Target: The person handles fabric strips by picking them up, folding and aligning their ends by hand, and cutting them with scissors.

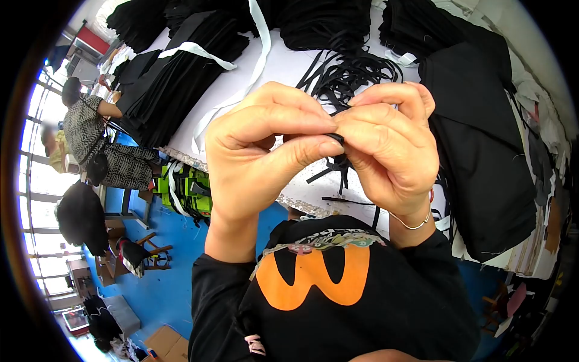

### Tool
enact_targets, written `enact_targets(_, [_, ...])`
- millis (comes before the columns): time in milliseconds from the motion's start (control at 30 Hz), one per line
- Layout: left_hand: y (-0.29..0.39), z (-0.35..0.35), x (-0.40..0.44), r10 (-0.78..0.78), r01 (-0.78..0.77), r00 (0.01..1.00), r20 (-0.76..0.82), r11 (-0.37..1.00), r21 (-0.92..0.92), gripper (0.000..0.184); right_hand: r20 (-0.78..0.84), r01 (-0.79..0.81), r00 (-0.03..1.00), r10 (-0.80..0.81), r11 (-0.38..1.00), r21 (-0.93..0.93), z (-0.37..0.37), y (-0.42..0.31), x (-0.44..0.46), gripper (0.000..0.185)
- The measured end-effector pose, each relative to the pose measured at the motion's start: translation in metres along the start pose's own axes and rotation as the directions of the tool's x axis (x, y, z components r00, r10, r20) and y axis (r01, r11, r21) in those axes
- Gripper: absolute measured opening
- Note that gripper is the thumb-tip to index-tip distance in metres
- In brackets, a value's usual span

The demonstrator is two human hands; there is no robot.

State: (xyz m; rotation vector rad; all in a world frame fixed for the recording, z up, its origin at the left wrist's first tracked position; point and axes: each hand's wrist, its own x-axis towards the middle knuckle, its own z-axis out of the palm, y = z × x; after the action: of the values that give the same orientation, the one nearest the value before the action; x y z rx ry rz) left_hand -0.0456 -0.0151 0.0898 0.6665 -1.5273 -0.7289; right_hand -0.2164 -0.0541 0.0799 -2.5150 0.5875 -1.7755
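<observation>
Both hands are raised over the table's front edge, fingertips meeting. My left hand pinches a small piece of black strap between thumb and fingers. My right hand is closed against the same piece, its fingers curled; much of the piece is hidden by the fingers. Behind and below them lies a tangled heap of thin black straps on the white table. A stack of black fabric pieces is on the left, and a large black cloth pile on the right.
A white ribbon runs across the table. More black fabric is piled at the back. Green bundles are below the table's left edge. Another person sits at far left. Stools and boxes rest on the blue floor.
</observation>
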Motion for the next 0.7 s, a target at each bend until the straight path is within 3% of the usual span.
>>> enact_targets(200, [-0.007, -0.001, 0.001, -0.009, 0.009, 1.0, -0.004, 0.999, -0.035, 0.019, 0.019, 0.047, 0.999, -0.047, 0.999, 0.014, 0.001, 0.01, -0.002, 0.019])
enact_targets(500, [-0.008, -0.008, 0.005, -0.162, 0.181, 0.981, 0.111, 0.965, -0.19, 0.014, 0.2, -0.139, 0.976, 0.08, 0.944, 0.3, -0.004, 0.015, -0.001, 0.014])
enact_targets(567, [-0.008, -0.004, 0.007, -0.135, 0.143, 0.989, 0.065, 0.978, -0.152, 0.007, 0.126, -0.207, 0.977, 0.169, 0.882, 0.423, 0.002, 0.016, -0.003, 0.009])
enact_targets(633, [-0.019, 0.001, 0.007, -0.091, 0.097, 0.995, 0.051, 0.987, -0.13, 0.019, 0.058, -0.306, 0.936, 0.347, 0.719, 0.624, 0.008, 0.017, -0.007, 0.007])
enact_targets(700, [-0.039, 0.007, -0.004, -0.124, 0.131, 0.99, 0.071, 0.986, -0.105, 0.037, 0.01, -0.345, 0.879, 0.478, 0.619, 0.705, 0.007, 0.017, -0.007, 0.006])
